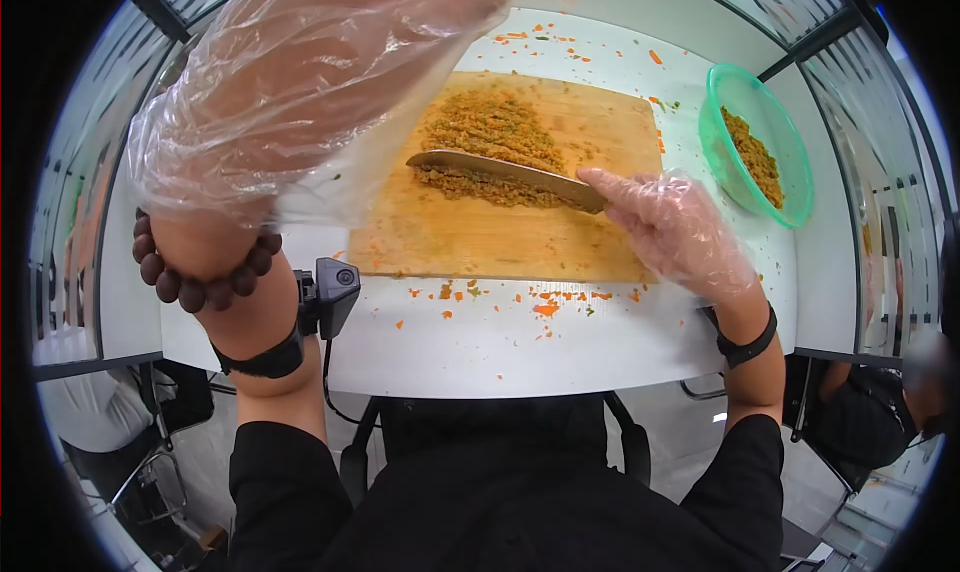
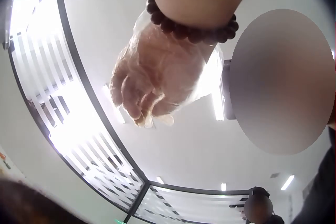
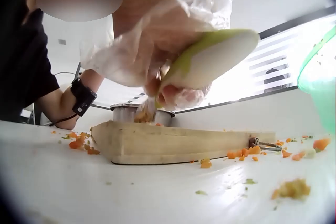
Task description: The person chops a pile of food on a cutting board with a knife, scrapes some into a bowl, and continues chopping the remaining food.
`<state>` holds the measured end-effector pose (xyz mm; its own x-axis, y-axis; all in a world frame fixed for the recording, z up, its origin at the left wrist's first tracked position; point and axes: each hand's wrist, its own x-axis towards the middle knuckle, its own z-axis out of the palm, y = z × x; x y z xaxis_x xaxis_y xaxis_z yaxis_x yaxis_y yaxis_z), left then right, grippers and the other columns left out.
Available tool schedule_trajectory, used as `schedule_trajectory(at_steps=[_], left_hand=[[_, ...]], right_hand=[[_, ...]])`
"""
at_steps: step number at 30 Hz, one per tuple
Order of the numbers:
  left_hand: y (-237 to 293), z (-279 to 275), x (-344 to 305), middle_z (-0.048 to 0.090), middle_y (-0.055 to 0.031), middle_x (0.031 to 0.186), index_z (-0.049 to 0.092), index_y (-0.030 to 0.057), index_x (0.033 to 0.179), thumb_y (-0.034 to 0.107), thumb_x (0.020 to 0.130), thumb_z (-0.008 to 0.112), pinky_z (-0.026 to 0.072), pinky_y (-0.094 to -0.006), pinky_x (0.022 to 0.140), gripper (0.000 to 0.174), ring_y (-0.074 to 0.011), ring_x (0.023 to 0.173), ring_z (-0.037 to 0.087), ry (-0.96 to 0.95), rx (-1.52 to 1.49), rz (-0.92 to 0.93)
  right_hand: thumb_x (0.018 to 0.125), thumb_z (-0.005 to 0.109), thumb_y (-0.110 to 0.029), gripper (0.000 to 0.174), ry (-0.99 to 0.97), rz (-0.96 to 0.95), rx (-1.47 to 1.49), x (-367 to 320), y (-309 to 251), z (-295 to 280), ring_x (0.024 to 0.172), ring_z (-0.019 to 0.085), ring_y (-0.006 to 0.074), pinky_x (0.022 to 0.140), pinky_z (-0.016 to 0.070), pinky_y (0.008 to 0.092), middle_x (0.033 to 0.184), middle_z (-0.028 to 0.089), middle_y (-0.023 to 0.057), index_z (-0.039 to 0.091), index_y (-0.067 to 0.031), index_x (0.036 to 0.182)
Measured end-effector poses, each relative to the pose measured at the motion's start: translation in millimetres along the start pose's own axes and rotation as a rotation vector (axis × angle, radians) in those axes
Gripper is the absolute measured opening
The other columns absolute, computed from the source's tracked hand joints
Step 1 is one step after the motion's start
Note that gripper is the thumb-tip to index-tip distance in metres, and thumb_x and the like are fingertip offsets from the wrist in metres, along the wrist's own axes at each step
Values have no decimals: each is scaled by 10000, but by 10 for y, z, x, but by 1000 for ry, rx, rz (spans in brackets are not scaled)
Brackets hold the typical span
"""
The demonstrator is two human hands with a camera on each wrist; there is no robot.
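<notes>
In the head view my right hand point(image 1: 675, 232), in a clear plastic glove, grips a knife point(image 1: 500, 169). Its long blade lies across finely chopped orange-brown food point(image 1: 490, 127) on a wooden cutting board point(image 1: 450, 247). The right wrist view shows the knife's green and white handle point(image 3: 220, 58) in that fist, above the board. My left hand point(image 1: 330, 82), also gloved, is raised high toward the head camera, away from the board. Its fingers point(image 2: 134, 95) hang loosely bent with nothing in them in the left wrist view. Dark beads point(image 1: 190, 287) circle the left wrist.
A green bowl point(image 1: 712, 122) holding more chopped food stands right of the board. Orange and green crumbs point(image 1: 545, 310) are scattered on the white table point(image 1: 450, 357). A metal container point(image 3: 124, 112) shows behind the board. White partitions point(image 1: 825, 212) enclose the table; other people sit beyond.
</notes>
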<state>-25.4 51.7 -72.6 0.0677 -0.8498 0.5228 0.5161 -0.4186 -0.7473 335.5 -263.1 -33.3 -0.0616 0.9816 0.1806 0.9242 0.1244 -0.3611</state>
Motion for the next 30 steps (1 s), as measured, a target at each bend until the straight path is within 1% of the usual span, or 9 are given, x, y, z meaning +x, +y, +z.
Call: schedule_trajectory(at_steps=[2, 4, 9, 16, 20, 23, 25, 27, 30], left_hand=[[16, 43, 181, 380, -40, 1392, 430, 311, 1428, 694, 892, 508, 490, -532, 943, 664, -348, 1260, 407, -65, 40, -14], [10, 27, 184, 378, -36, 1399, 426, 315, 1433, 692, 894, 505, 489, -531, 945, 663, -353, 1262, 407, -67, 48, -10], [25, 48, -148, 378, -28, 1418, 453, 338, 1415, 679, 906, 477, 488, -524, 947, 613, -360, 1268, 407, 70, 25, 19], [-13, 140, 136, 393, -22, 1421, 522, 369, 1349, 671, 911, 459, 484, -524, 936, 536, -359, 1260, 414, 11, 44, 46], [5, 137, 108, 409, -18, 1393, 533, 371, 1326, 669, 904, 473, 484, -527, 926, 520, -363, 1252, 417, 67, 81, 22], [-123, 201, 187, 416, -17, 1375, 535, 356, 1320, 664, 898, 488, 484, -527, 920, 525, -363, 1242, 420, 59, 35, 148], [-122, 161, 147, 418, -15, 1369, 536, 345, 1320, 660, 896, 496, 485, -525, 917, 530, -362, 1233, 423, 53, 3, 153], [-21, 77, -20, 418, -13, 1369, 537, 341, 1319, 657, 896, 498, 485, -524, 913, 530, -358, 1224, 426, 72, 7, 74], [-2, 95, -7, 418, -13, 1370, 542, 343, 1315, 656, 899, 493, 487, -519, 908, 523, -352, 1216, 430, 57, 35, 69]], right_hand=[[842, 645, 39, 486, 12, 10, 28, 20, -35, -73, 686, 614, 355, 662, 492, 419, 777, 624, 205, 639, -95, 1308], [842, 646, 39, 483, 7, 6, 28, 29, -39, -54, 691, 618, 353, 661, 493, 419, 786, 631, 204, 641, -97, 1305], [827, 661, 28, 480, 20, -22, -35, 9, 21, -32, 715, 637, 347, 664, 496, 418, 809, 646, 202, 654, -108, 1288], [809, 677, 27, 485, 1, -7, -32, 15, 3, -18, 715, 641, 333, 657, 497, 411, 796, 646, 184, 663, -108, 1275], [805, 686, 25, 485, 2, 5, -29, 13, -10, -14, 713, 640, 334, 650, 498, 411, 806, 645, 190, 664, -106, 1271], [802, 684, 38, 485, 69, -8, 27, 25, -41, -49, 711, 637, 338, 648, 498, 416, 810, 642, 202, 666, -100, 1267], [800, 686, 44, 491, 79, -23, 39, 20, -27, -21, 701, 628, 341, 647, 495, 419, 797, 634, 205, 667, -99, 1269], [797, 693, 45, 503, 37, -35, 2, -13, 27, 55, 682, 613, 343, 646, 491, 420, 772, 623, 201, 666, -105, 1276], [800, 690, -2, 452, 127, -59, -64, 22, -9, -18, 653, 630, 328, 605, 497, 400, 730, 632, 170, 668, -71, 1246]])
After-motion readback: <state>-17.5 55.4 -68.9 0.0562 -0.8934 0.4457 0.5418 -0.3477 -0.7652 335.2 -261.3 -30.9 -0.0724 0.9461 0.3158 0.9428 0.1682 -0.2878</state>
